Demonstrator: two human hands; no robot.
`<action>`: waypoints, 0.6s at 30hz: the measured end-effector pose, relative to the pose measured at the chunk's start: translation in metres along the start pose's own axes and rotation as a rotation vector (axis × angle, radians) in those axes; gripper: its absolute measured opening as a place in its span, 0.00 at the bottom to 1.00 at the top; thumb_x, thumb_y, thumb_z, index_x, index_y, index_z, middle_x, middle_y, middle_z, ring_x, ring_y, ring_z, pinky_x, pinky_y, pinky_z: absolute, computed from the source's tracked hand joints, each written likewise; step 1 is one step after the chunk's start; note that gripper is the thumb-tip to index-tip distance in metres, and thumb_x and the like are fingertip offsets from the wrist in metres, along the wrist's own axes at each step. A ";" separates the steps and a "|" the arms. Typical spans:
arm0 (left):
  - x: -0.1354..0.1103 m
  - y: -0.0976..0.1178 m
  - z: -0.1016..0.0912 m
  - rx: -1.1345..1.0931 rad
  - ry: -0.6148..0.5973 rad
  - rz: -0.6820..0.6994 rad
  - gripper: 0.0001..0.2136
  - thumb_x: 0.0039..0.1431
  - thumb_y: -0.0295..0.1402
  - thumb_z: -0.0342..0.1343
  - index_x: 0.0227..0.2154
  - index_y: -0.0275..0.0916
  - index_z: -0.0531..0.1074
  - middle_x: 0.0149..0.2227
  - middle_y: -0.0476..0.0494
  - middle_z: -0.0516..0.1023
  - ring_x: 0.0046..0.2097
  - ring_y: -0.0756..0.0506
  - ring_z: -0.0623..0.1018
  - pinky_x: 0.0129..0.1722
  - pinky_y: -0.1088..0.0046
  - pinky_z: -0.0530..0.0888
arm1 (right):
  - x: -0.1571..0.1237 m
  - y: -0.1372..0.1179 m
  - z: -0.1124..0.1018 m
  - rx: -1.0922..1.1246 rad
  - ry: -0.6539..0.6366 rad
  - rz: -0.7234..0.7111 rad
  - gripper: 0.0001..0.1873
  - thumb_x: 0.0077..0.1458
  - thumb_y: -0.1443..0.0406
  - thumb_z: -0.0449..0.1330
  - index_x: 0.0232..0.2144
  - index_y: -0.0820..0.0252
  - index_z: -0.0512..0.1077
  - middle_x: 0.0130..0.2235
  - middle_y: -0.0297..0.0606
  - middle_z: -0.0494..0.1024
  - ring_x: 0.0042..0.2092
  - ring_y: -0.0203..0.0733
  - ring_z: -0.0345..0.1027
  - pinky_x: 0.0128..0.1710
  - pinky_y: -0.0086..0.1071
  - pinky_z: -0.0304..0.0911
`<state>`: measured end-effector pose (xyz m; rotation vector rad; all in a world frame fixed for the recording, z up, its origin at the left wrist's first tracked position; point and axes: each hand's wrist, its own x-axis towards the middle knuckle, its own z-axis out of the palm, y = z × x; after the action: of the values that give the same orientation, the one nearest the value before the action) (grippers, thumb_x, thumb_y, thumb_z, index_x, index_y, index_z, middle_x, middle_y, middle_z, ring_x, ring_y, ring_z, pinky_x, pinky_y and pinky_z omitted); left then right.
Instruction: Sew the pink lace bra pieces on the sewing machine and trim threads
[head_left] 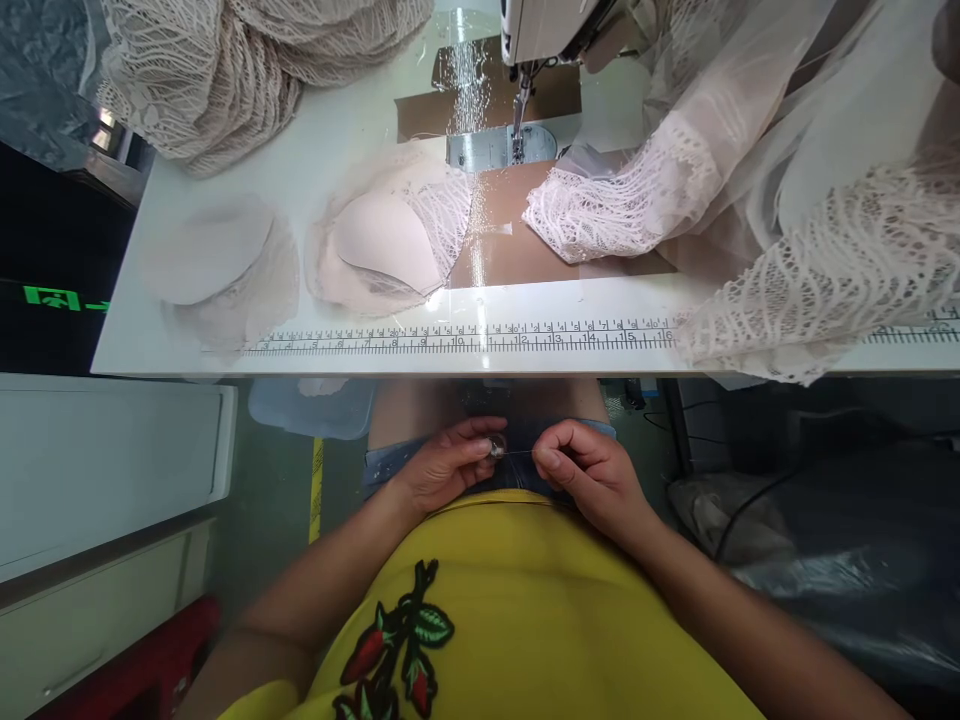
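Both hands are in my lap, below the table's front edge. My left hand (pixel 448 462) pinches a small round silvery bobbin (pixel 496 447) between thumb and fingers. My right hand (pixel 590 468) is closed in a pinch on a thin thread (pixel 517 453) that runs from the bobbin to its fingertips. The hands are a few centimetres apart, above my yellow shirt (pixel 510 610) and denim shorts.
A white sewing table (pixel 322 150) with a printed ruler (pixel 465 338) along its front edge carries a sewing machine (pixel 540 40), stacks of beige padded cups (pixel 386 245), a lace pile (pixel 225 70) at the back left and lace fabric (pixel 750 200) on the right. A blue bin (pixel 311 405) sits under the table.
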<state>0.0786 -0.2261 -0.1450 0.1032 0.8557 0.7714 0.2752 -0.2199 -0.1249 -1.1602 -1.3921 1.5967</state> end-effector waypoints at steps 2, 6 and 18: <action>-0.001 0.001 -0.001 -0.016 -0.030 -0.027 0.16 0.41 0.29 0.70 0.37 0.35 0.78 0.29 0.46 0.75 0.25 0.56 0.70 0.25 0.81 0.65 | 0.000 0.001 0.000 0.036 0.025 0.027 0.12 0.57 0.57 0.57 0.27 0.58 0.67 0.23 0.30 0.66 0.24 0.32 0.56 0.23 0.27 0.55; -0.003 0.003 -0.003 -0.012 -0.117 -0.060 0.14 0.40 0.29 0.70 0.33 0.35 0.76 0.28 0.47 0.73 0.25 0.55 0.72 0.25 0.81 0.67 | 0.001 0.005 0.001 0.137 0.087 0.102 0.13 0.56 0.56 0.58 0.27 0.58 0.67 0.21 0.28 0.64 0.22 0.32 0.53 0.22 0.27 0.53; 0.000 0.000 -0.001 -0.033 -0.088 -0.002 0.13 0.40 0.30 0.70 0.32 0.34 0.77 0.27 0.45 0.76 0.26 0.55 0.71 0.26 0.82 0.67 | -0.005 0.006 -0.003 0.106 0.061 0.032 0.12 0.58 0.58 0.57 0.27 0.58 0.66 0.23 0.29 0.64 0.24 0.32 0.54 0.23 0.27 0.53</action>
<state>0.0779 -0.2258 -0.1453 0.1062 0.7594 0.7728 0.2797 -0.2246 -0.1296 -1.1638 -1.2407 1.6236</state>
